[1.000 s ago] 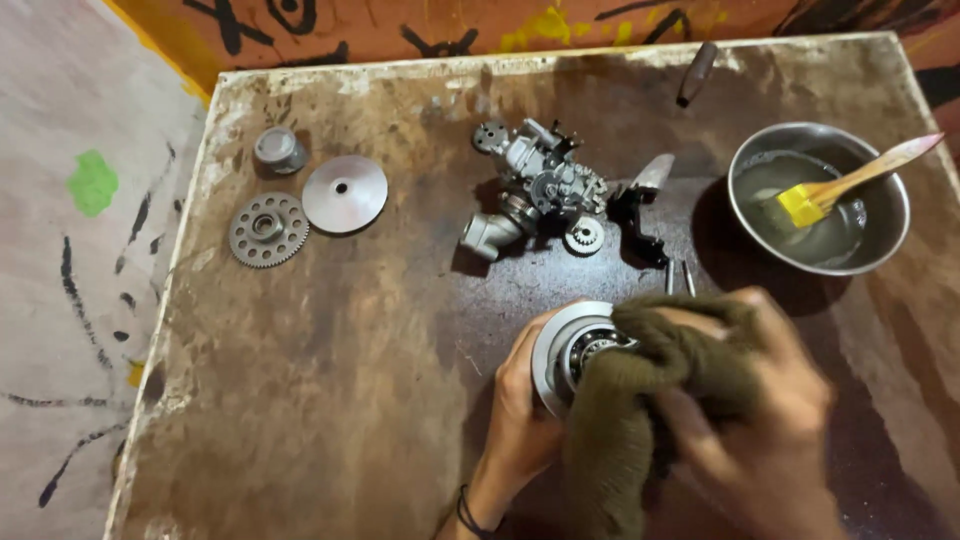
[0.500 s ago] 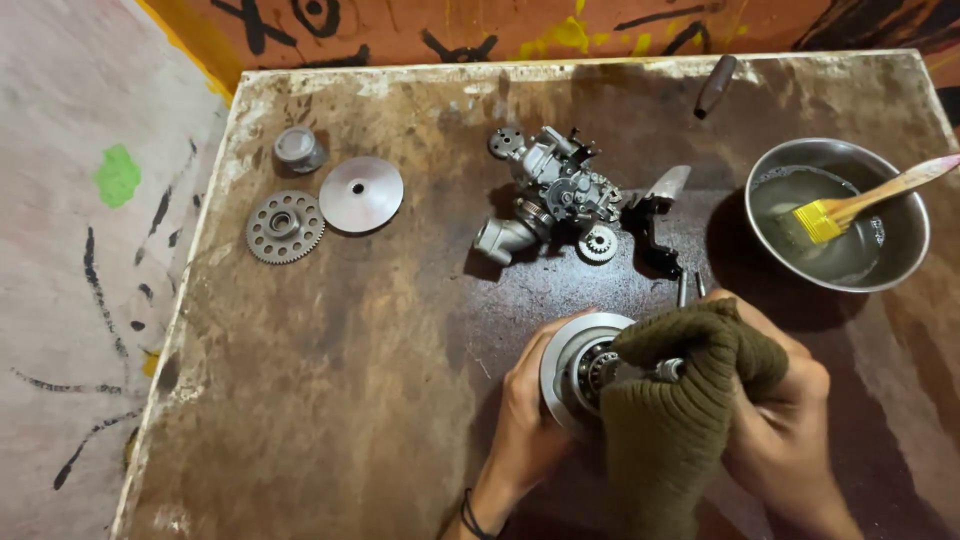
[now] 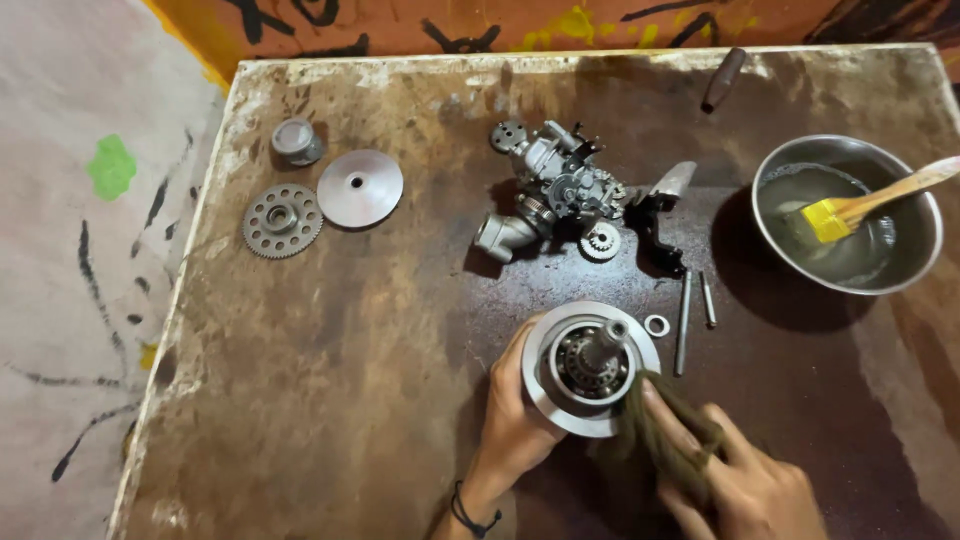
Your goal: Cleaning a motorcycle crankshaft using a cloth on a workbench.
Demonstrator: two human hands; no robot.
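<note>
My left hand (image 3: 512,415) grips the left rim of a round metal pulley assembly (image 3: 588,364) with a central shaft and a toothed inner ring, resting on the brown worktable (image 3: 330,400). My right hand (image 3: 745,485) holds an olive-green rag (image 3: 665,435) pressed against the pulley's lower right edge. The inside of the pulley is uncovered and in plain view.
A carburettor-like metal assembly (image 3: 560,195) lies in the table's middle. A gear disc (image 3: 282,220), a smooth disc (image 3: 360,187) and a small cap (image 3: 296,140) sit at the left. A steel bowl (image 3: 848,212) with a yellow brush (image 3: 850,212) stands right. Two pins (image 3: 694,312) and a washer (image 3: 657,325) lie near the pulley.
The rag has come off the top of the pulley and slid down to its lower right, uncovering the inner hub. My right hand moved down with it.
</note>
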